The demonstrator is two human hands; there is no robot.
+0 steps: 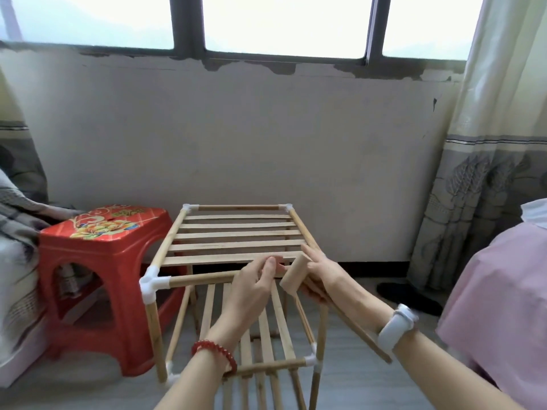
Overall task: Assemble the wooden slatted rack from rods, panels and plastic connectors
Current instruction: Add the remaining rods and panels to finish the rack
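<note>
Looks like somebody's home from my feed, probably a bedroom: patterned curtain on the right, bedding at the left edge, a red plastic stool lower left, window up top.

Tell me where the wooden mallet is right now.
In the head view, the wooden mallet is held in the right hand at the near right corner of the rack's top shelf, right of the left hand.

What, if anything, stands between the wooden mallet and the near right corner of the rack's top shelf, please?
Only the hands themselves: the right hand holds the wooden mallet just above that corner, and the left hand pinches the front rod beside it. The corner itself is hidden behind them.
</note>
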